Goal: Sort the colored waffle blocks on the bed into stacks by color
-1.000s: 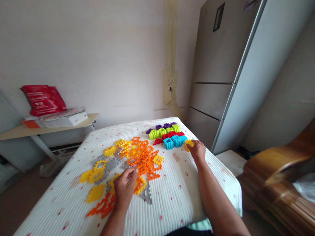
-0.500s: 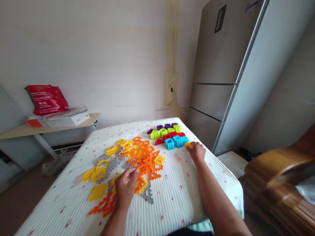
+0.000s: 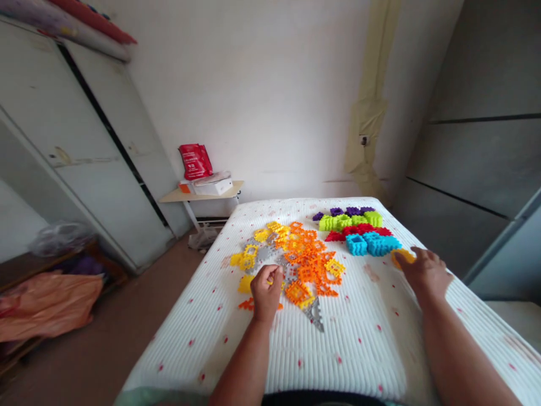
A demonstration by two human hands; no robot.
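My right hand is at the right of the bed-like table, its thumb and fingers on a yellow interlocking tile just right of the stacked blue tiles. My left hand hovers at the near side of a loose pile, fingers curled into a pinch; anything inside it is hidden. That pile mixes orange tiles, yellow tiles and grey tiles. Behind the blue ones stand rows of red tiles, green tiles and purple tiles.
A white ribbed cloth with red specks covers the surface. Beyond it, a small side table bears a red bag and a white box. A refrigerator stands at the right, a cabinet at the left.
The view has turned left, bringing the cabinet in. My right hand stays by the blue tiles with the yellow tile, its fingers more spread. My left hand remains curled by the pile.
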